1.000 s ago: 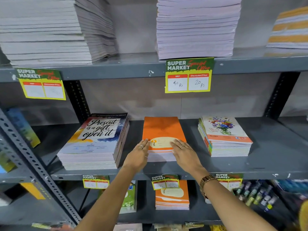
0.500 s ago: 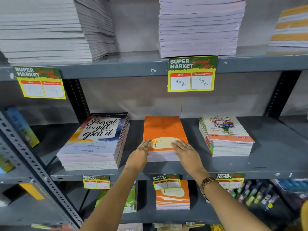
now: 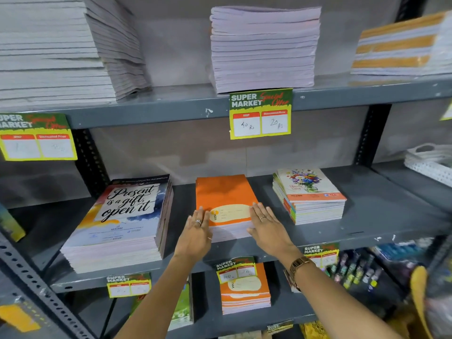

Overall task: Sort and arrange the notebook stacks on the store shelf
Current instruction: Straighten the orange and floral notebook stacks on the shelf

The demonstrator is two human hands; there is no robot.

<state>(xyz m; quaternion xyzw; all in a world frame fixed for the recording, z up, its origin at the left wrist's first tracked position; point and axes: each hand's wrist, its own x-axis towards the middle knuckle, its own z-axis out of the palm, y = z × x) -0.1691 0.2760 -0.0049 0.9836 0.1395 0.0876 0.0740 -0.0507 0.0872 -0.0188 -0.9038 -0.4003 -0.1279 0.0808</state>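
Note:
A stack of orange notebooks lies in the middle of the grey middle shelf. My left hand is flat against the stack's front left corner, fingers straight and resting on the cover edge. My right hand, with a ring and a gold watch on the wrist, presses flat on the front right corner. Neither hand curls around anything. To the left sits a taller stack with a "Present is a gift, open it" cover. On the right is a floral-cover stack.
The upper shelf carries tall pale stacks and an orange-striped stack. A yellow price tag hangs from its edge. Below, another orange stack sits on the lower shelf. A white basket stands far right.
Both hands have slid apart, from the label on the orange top cover out to the stack's front corners. The view has shifted slightly to the right.

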